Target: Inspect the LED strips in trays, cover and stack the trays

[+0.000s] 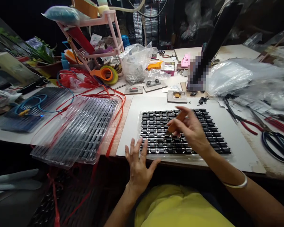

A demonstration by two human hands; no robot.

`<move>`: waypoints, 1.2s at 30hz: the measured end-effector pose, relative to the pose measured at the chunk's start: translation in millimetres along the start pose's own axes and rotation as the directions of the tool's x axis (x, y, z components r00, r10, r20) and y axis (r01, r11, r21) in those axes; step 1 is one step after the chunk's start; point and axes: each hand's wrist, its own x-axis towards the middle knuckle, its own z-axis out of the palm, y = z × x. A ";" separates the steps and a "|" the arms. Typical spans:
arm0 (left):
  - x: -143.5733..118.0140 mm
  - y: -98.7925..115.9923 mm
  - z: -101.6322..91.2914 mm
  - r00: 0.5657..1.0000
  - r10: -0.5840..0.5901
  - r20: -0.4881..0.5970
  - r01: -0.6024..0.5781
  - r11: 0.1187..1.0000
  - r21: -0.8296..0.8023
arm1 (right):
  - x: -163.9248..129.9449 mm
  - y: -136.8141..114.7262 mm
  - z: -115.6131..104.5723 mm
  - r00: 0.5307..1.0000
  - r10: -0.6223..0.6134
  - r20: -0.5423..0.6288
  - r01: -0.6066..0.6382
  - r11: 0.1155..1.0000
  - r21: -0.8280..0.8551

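L hand [139, 164] lay flat, fingers spread, on near edge of tray of black parts [203, 126], centre of white board [236, 148]. R hand [191, 129] over tray, fingers pinched round brown stick [176, 121].

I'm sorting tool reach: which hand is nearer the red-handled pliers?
Right. The right hand hovers over the black component tray, left of the red-handled pliers; the left hand rests at the tray's near-left corner.

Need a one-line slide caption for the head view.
Left hand steadies tray of black components; right hand holds small brown tool above it.
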 end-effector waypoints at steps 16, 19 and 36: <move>-7.7 -6.1 -10.7 0.997 -0.074 0.019 0.075 0.996 -0.046 | -77.2 16.5 -69.5 0.824 0.052 -0.564 -0.045 0.999 0.027; -10.4 -3.0 -11.8 1.000 -0.029 0.009 0.029 0.999 -0.023 | -80.7 15.9 -66.5 0.835 0.046 -0.548 -0.042 0.999 0.020; -16.6 6.6 -16.5 0.995 0.057 0.087 -0.057 0.998 0.000 | -82.5 15.3 -51.7 0.903 0.052 -0.427 -0.051 0.999 0.014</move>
